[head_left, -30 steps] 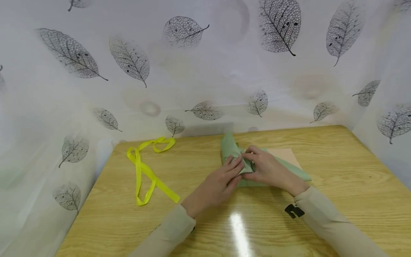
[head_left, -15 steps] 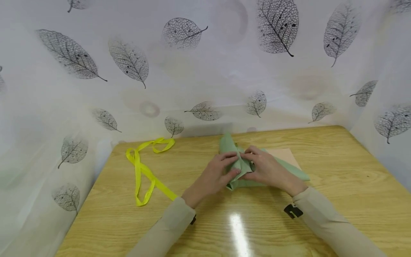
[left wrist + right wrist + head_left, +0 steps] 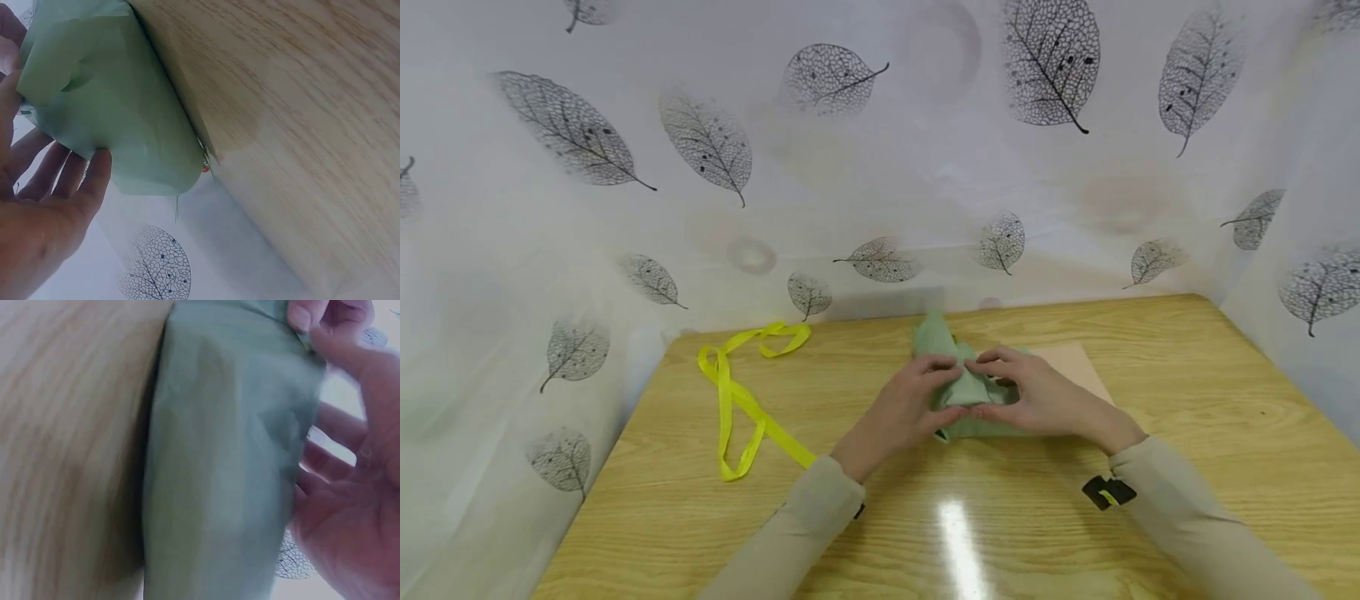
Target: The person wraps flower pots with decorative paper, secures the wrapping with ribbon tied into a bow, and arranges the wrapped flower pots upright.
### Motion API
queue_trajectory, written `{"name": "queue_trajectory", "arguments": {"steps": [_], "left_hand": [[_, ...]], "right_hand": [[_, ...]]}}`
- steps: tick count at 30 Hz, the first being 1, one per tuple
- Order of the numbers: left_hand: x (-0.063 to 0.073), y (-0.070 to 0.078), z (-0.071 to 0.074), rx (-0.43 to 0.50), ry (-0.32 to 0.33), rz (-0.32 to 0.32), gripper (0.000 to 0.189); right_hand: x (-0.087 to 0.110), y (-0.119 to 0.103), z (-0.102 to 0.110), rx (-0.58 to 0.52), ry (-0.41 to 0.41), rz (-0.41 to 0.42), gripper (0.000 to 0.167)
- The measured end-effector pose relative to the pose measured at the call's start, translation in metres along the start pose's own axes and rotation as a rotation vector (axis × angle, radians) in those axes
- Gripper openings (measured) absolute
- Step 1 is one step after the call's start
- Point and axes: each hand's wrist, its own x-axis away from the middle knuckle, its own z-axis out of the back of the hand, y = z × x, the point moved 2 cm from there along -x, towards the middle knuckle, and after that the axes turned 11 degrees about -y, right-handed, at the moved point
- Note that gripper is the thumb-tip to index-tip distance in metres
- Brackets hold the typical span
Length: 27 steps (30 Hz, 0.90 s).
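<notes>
A light green wrapping sheet (image 3: 934, 337), folded into a bulky bundle, lies toward the back of the wooden table. My left hand (image 3: 898, 408) holds its left side, fingertips on top and thumb at the near edge. Opposite it, my right hand (image 3: 1037, 396) grips the folded part, its thumb close to the left thumb. In the left wrist view the green sheet (image 3: 134, 119) tapers to an end with a thin thread hanging and a speck of red beside it. The right wrist view shows a long smooth side of the sheet (image 3: 212, 456), partly blurred. What is inside is hidden.
A long yellow ribbon (image 3: 724, 400) lies in loose loops on the left of the table (image 3: 1187, 517). Partly under the right hand and bundle is a flat peach-coloured sheet (image 3: 1075, 367). A leaf-patterned curtain (image 3: 895, 183) hangs behind the table's far edge.
The left fingers shifted from lying across the bundle to holding it between fingertips and thumb. The flap between the hands is folded down, and the right hand has moved slightly right.
</notes>
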Motion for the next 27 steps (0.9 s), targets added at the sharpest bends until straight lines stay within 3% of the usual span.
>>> {"name": "queue_trajectory", "arguments": {"steps": [4, 12, 18, 21, 27], "left_hand": [[0.0, -0.001, 0.001, -0.057, 0.014, -0.024, 0.051], [0.006, -0.01, 0.004, 0.047, -0.004, -0.084, 0.042], [0.003, -0.008, 0.01, 0.013, -0.029, -0.079, 0.04], [0.002, -0.007, 0.01, 0.009, -0.038, -0.07, 0.039], [0.003, -0.008, 0.014, 0.025, -0.06, -0.06, 0.039]], "right_hand": [[0.0, 0.003, -0.001, 0.011, 0.028, 0.015, 0.052], [-0.001, 0.006, -0.004, 0.034, 0.046, 0.042, 0.051], [0.002, 0.007, -0.001, 0.027, 0.049, 0.032, 0.051], [0.01, 0.012, 0.006, 0.021, 0.055, -0.044, 0.053], [0.044, 0.034, 0.029, 0.038, 0.145, -0.314, 0.06]]}}
